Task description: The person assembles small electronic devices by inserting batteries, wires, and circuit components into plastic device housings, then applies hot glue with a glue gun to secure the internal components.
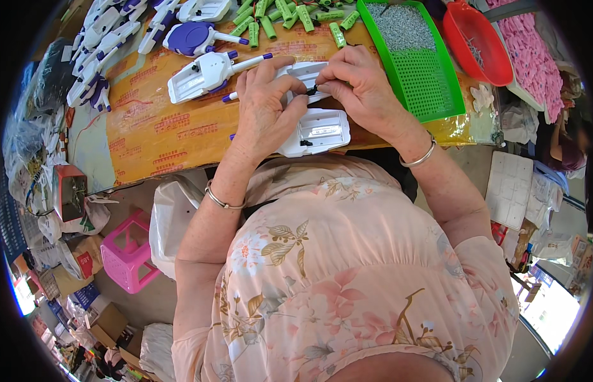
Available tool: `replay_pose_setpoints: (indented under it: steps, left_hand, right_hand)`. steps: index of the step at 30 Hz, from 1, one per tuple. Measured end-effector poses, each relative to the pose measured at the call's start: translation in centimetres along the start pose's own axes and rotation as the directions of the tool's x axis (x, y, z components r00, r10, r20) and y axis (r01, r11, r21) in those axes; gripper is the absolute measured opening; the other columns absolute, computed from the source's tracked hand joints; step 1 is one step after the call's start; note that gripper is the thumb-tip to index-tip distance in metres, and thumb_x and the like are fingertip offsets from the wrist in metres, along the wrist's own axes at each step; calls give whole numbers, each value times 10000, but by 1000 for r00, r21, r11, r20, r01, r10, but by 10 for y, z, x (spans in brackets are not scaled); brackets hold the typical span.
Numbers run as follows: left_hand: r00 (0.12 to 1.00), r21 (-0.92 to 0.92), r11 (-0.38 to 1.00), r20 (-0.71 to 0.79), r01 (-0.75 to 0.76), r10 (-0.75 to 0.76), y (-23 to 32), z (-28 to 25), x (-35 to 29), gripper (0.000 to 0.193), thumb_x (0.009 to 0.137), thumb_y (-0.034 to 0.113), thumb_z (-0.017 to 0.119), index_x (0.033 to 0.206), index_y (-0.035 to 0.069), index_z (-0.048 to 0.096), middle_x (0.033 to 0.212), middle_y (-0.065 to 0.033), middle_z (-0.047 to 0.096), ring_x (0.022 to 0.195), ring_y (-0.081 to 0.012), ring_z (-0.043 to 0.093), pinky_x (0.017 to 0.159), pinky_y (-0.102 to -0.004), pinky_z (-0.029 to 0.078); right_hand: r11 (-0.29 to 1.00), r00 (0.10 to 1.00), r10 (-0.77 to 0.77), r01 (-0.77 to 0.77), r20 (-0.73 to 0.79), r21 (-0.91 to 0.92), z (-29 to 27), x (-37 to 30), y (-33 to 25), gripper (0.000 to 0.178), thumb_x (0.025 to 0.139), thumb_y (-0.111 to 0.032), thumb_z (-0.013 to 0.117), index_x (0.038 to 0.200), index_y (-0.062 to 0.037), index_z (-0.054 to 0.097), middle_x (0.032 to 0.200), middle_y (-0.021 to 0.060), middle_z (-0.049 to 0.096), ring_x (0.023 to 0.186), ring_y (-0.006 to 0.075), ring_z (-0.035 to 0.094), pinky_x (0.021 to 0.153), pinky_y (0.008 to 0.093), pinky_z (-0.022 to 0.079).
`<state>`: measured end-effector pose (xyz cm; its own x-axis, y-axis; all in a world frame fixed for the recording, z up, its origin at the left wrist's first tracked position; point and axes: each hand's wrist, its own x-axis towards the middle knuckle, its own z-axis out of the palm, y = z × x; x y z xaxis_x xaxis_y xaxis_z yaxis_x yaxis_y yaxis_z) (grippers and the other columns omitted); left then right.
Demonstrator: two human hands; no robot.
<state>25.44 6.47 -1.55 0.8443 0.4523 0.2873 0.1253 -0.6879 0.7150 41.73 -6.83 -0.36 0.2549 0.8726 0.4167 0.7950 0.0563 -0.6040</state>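
Both my hands meet over a white plastic housing (307,72) with an open hollow, lying on the table. My left hand (271,105) has its fingers curled over the housing's left part, holding it. My right hand (363,89) pinches a small black part (313,90) at the housing's edge; my fingers partly hide it. Just below lies another open white housing (322,132), with a shiny strip and a small black piece in it. Left of my hands rests a similar white housing (198,77) with a purple-tipped white stem.
Green cylindrical batteries (304,18) lie at the far side. A green tray (459,105) of small grey metal pieces and a red basin (459,32) stand right; white-and-purple parts (96,48) are heaped left. A pink stool (121,251) stands on the floor.
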Motion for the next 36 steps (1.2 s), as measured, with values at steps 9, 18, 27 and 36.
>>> replay_pose_setpoints:
  steps: [9,18,27,36]
  left_hand:
    - [1000,7,1000,-5,24,-23,4,1,5,158,755,143,698,898,77,714,1285,-117,597,1218,-325,505,1086,-483,291]
    - [999,-20,999,-39,25,-26,1,5,6,163,733,158,702,875,87,741,1247,-128,611,1177,-327,523,1070,-500,290]
    - [998,-47,998,-55,30,-33,0,5,4,149,756,162,708,881,113,771,1259,-112,616,1172,-307,522,1084,-485,270]
    - [998,-45,999,-54,31,-34,0,6,3,151,758,145,704,885,122,782,1271,-72,624,1202,-303,505,1098,-492,257]
  right_hand:
    - [998,997,43,-40,-61,56,15,-2,0,89,797,-113,734,886,-110,724,911,36,617,981,284,534,900,429,394]
    - [996,994,53,-46,-93,81,16,-1,1,80,810,-93,721,889,-104,725,901,44,619,953,288,537,896,431,397]
    - [999,996,-40,41,-78,15,2,2,-2,66,804,-98,733,865,-110,710,891,21,609,940,272,533,885,430,389]
    - [999,997,-43,42,-64,-28,5,1,-3,74,798,-120,746,862,-122,708,884,5,594,945,257,528,893,423,366]
